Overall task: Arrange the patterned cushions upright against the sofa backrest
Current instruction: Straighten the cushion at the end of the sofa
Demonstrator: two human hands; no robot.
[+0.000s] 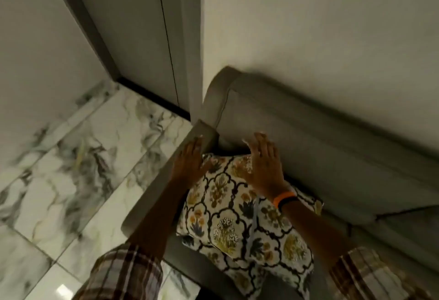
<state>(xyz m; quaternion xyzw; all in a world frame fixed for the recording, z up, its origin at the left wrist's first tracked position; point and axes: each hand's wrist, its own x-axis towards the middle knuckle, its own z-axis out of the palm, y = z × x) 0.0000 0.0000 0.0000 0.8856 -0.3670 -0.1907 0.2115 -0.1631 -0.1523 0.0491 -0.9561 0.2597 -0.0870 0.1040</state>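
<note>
Two white cushions with a black lattice and flower pattern lie in the corner of a grey sofa. The left cushion (221, 207) leans toward the backrest (308, 138); the right cushion (280, 247) overlaps its edge. My left hand (190, 169) rests flat on the left cushion's upper left corner, by the armrest (166, 181), fingers spread. My right hand (263, 164) lies flat over the cushion's top edge, fingertips touching the backrest. Neither hand grips anything. An orange and black band sits on my right wrist.
A marble-patterned tiled floor (78, 169) lies left of the sofa. A grey door and its frame (147, 38) stand behind the armrest. A pale wall (308, 26) rises directly behind the backrest. The sofa seat (403, 228) extends to the right.
</note>
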